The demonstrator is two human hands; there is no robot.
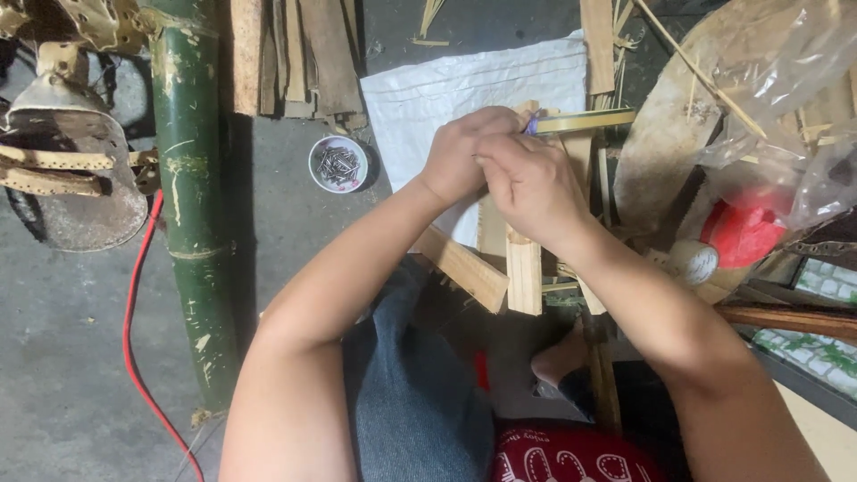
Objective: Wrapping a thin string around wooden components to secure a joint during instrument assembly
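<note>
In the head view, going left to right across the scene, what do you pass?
Red cable → green bamboo pole → small bowl of nails → left hand → right hand → red object under clear plastic.

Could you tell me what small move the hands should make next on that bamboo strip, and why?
Probably steady the strip before anything else. Both hands, left and right, are bunched at its near end above the wooden slats, while its far end juts out unsupported. What the fingers grip there is hidden, so this is a guess. The bowl of nails sits close on the left.
</note>
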